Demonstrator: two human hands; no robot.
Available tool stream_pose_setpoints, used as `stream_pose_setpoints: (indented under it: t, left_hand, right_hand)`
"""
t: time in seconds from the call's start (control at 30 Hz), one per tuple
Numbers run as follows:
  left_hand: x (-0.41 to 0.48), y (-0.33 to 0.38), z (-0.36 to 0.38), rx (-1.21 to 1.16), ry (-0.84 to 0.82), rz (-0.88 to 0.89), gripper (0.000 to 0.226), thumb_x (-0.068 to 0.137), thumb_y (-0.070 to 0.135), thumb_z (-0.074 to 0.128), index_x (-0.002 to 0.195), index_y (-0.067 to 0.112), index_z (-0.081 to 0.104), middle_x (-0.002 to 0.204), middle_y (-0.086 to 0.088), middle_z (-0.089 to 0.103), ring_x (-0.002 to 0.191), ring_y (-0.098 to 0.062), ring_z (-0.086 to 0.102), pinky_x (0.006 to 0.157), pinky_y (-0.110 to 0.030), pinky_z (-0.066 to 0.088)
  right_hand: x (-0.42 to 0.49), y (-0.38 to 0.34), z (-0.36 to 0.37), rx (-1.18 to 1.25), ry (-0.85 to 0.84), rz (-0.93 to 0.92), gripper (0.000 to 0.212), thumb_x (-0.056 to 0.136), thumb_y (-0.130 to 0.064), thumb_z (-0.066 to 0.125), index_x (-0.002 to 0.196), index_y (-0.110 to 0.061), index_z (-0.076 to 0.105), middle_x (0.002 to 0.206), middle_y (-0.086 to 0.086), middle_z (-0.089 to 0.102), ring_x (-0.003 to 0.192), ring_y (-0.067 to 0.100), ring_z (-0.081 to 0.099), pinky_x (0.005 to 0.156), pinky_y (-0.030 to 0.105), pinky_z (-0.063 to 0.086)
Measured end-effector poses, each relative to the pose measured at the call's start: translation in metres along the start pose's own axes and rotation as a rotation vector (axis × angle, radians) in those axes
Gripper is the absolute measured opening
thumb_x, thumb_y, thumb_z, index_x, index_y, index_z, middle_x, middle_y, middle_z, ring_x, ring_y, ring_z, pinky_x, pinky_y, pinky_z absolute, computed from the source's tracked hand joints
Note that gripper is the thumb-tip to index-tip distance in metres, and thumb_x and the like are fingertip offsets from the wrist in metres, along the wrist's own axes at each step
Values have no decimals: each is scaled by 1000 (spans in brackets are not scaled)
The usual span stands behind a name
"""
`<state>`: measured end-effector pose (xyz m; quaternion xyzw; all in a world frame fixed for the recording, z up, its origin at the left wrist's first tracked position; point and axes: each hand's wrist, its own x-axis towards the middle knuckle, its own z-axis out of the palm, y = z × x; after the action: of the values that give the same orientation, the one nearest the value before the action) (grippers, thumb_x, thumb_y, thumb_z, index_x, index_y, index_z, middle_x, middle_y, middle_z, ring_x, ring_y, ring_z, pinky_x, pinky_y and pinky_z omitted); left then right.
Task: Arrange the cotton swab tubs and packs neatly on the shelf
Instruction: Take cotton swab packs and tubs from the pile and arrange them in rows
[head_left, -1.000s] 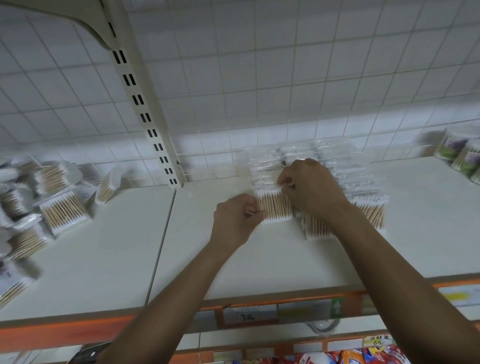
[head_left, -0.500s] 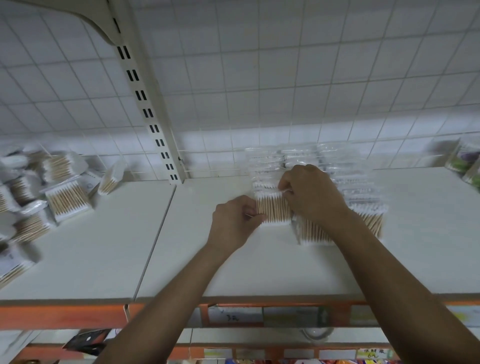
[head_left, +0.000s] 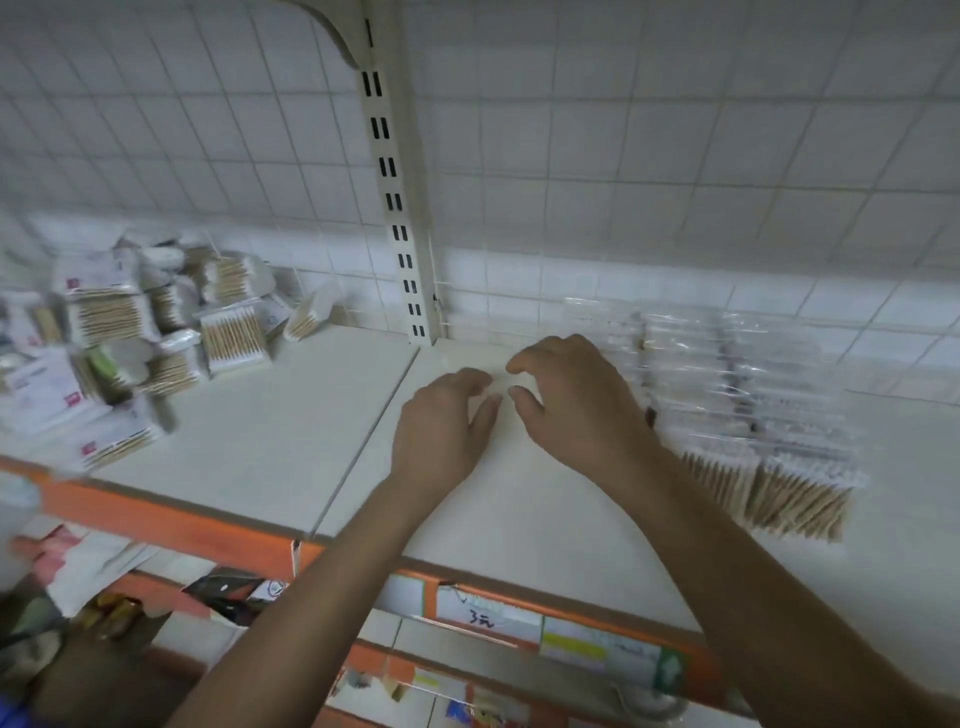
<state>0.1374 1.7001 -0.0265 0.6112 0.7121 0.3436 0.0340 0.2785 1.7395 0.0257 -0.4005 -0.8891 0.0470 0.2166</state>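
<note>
On the upper shelf (head_left: 260, 441), both hands hang over bare board, between the tidy stock and the untidy stock. The left hand (head_left: 441, 415) and the right hand (head_left: 571, 400) are close together, nearly fingertip to fingertip. Each has its fingers loosely curled and spread, and neither holds anything.

The step in hand looks like the gap between 2 placements, with no pack carried and none gripped. The sorted packs (head_left: 753, 405) stand just to the right of the right hand, lined up from the wire back panel (head_left: 623, 156) toward the shelf's front edge. The unsorted heap (head_left: 156, 332) lies well to the left, beyond the slotted upright (head_left: 395, 208).

The next move probably calls for a reach left across the seam in the shelf to pick 1 pack from the heap. It would then be carried back and stood flush against the existing lines, wooden sticks facing the same way.

The count is 2 hands and 3 neat rows, though blur and clear wrap hide how many packs each row holds. The heap holds at least 10 packs lying at odd angles, and an exact number cannot be read. No tub can be picked out with certainty. Below the shelf lip, 1 handwritten price label (head_left: 488, 618) shows.
</note>
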Motion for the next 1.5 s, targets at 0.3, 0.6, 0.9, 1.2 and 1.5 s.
stream_pose_setpoints:
  t: [0.3,0.6,0.9,1.2,1.5]
  left_hand:
    - [1,-87,-57,308,101,-131,44,88,25,62,128,9,55,125,-12,57,116,-32,50,88,-37,45]
    - [44,-187,-111,419,59,-354,51,90,34,56,132,7,42,129,-17,48,120,-35,43,95,-39,38]
    - [89,-233,-125,426,39,-507,64,92,50,46,134,5,28,129,-22,48,115,-40,49,88,-44,44]
    - [88,-229,-129,312,130,-499,69,87,48,56,135,8,25,127,-22,41,105,-39,54,81,-43,46]
    - [74,-209,-124,87,87,-402,86,77,33,68,144,6,22,128,-24,48,116,-41,48,97,-45,40]
  right_hand:
    - [60,-74,68,34,-178,-134,26,93,-20,48,116,-12,57,119,5,56,111,25,46,92,36,42]
    - [149,-130,132,181,-223,-18,48,93,-31,54,136,-16,39,124,13,52,117,29,48,95,33,36]
    - [208,-148,170,242,-125,139,47,94,-33,50,138,-19,39,121,20,53,111,35,51,91,37,41]
    - [210,-150,176,400,-41,221,28,94,-23,53,119,-13,58,111,17,59,101,30,58,81,28,42]
    - [168,-140,141,566,7,289,47,89,-2,47,131,-24,44,109,4,54,94,17,56,53,9,42]
